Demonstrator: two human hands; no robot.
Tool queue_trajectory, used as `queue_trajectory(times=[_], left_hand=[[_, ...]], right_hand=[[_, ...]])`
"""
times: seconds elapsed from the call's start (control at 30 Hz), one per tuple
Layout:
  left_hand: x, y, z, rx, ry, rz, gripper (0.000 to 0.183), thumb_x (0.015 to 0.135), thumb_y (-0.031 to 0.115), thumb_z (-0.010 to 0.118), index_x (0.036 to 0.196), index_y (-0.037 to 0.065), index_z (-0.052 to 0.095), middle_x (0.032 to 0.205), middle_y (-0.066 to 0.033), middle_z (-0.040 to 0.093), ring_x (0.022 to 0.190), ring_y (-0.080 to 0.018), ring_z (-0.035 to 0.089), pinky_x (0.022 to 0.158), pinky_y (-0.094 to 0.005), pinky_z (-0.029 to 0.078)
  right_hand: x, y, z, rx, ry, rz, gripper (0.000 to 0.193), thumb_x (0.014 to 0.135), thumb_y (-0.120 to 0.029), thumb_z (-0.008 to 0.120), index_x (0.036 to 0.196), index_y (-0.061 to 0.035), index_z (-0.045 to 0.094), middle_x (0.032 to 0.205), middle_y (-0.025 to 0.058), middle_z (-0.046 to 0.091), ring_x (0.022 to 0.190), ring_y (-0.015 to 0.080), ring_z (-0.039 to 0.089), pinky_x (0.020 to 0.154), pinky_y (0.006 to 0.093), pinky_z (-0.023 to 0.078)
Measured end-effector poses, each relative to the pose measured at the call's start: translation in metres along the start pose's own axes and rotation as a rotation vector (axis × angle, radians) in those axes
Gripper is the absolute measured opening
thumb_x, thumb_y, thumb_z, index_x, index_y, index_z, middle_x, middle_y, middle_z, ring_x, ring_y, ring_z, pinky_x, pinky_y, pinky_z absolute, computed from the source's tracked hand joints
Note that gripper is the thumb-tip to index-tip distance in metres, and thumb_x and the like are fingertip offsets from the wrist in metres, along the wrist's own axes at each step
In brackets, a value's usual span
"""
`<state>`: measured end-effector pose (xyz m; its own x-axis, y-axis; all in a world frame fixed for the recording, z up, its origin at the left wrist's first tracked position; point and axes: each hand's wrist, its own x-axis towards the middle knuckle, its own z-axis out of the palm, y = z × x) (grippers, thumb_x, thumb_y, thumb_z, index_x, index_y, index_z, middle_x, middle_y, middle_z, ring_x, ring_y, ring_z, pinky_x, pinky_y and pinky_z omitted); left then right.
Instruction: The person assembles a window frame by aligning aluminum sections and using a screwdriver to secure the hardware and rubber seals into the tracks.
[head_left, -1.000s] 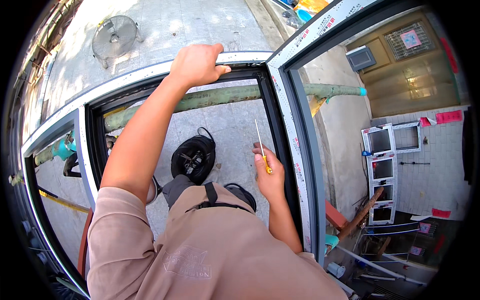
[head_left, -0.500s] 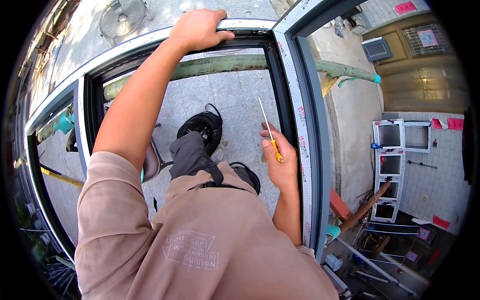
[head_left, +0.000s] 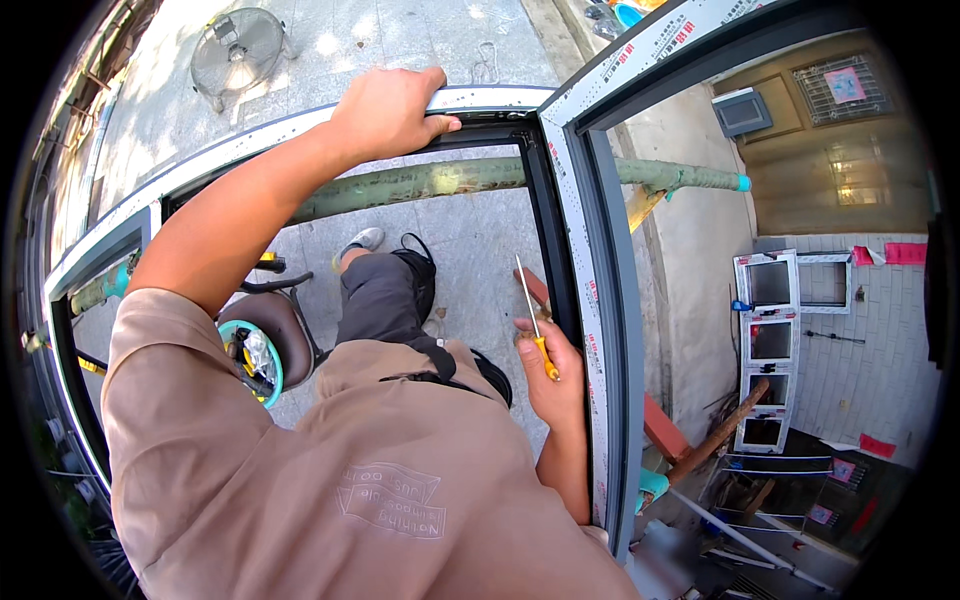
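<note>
A large window frame, dark grey with white printed protective film, rests in front of me on green-painted poles. My left hand is wrapped over its far bar, left of the corner post, with the thumb on the inner edge. My right hand holds a screwdriver with a yellow handle, its thin metal shaft pointing up and away from me. That hand is inside the opening, close to the right post. The screwdriver's tip touches nothing.
A green pole crosses beneath the frame. Below left, a teal basket of mixed items sits by a brown chair seat. A round fan stands at the far left. White-filmed frames lie against a tiled wall at right.
My view has shifted, so the frame and left hand appear lower. The teal basket and a light shoe have come into sight. Both hands keep their grips.
</note>
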<state>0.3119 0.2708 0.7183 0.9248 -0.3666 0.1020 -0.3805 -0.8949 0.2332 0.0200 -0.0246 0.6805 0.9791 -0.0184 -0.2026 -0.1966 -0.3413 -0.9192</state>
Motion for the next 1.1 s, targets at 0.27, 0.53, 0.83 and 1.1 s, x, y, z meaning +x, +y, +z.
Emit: queue_trajectory(times=[0.27, 0.53, 0.83, 1.1], left_hand=[[0.035, -0.028, -0.027, -0.077, -0.379, 0.276, 0.059, 0.099, 0.053, 0.077, 0.113, -0.002, 0.061, 0.087, -0.0289, 0.074, 0.088, -0.0543, 0.073, 0.081, -0.0616, 0.058], [0.027, -0.04, -0.01, -0.383, -0.462, 0.392, 0.048, 0.099, 0.034, 0.078, 0.115, -0.004, 0.053, 0.091, -0.0268, 0.072, 0.085, -0.0495, 0.073, 0.075, -0.058, 0.058], [0.033, -0.047, -0.003, -0.417, -0.422, 0.414, 0.046, 0.099, 0.025, 0.077, 0.123, -0.004, 0.05, 0.102, -0.029, 0.072, 0.092, -0.05, 0.073, 0.077, -0.0572, 0.058], [0.058, -0.07, -0.006, -0.126, -0.387, 0.672, 0.069, 0.097, 0.027, 0.083, 0.142, -0.009, 0.045, 0.102, -0.0343, 0.075, 0.095, -0.0565, 0.072, 0.08, -0.06, 0.058]], right_hand=[[0.008, -0.014, 0.021, -0.106, 0.245, 0.173, 0.031, 0.112, -0.021, 0.072, 0.134, -0.0001, 0.074, 0.111, 0.0077, 0.078, 0.095, 0.0129, 0.067, 0.085, 0.0296, 0.054], [0.045, -0.06, 0.063, -0.261, 0.258, 0.356, 0.027, 0.108, -0.019, 0.075, 0.128, -0.0011, 0.077, 0.092, 0.0084, 0.075, 0.078, 0.0125, 0.065, 0.072, 0.0307, 0.053], [0.016, -0.047, 0.092, -0.275, 0.341, 0.396, 0.026, 0.109, -0.022, 0.075, 0.126, -0.0032, 0.078, 0.096, 0.0115, 0.079, 0.083, 0.0187, 0.073, 0.078, 0.0341, 0.057], [-0.035, -0.042, 0.093, -0.229, 0.621, 0.3, 0.03, 0.111, -0.031, 0.071, 0.123, -0.0044, 0.076, 0.099, 0.0172, 0.078, 0.089, 0.0361, 0.075, 0.081, 0.0438, 0.058]])
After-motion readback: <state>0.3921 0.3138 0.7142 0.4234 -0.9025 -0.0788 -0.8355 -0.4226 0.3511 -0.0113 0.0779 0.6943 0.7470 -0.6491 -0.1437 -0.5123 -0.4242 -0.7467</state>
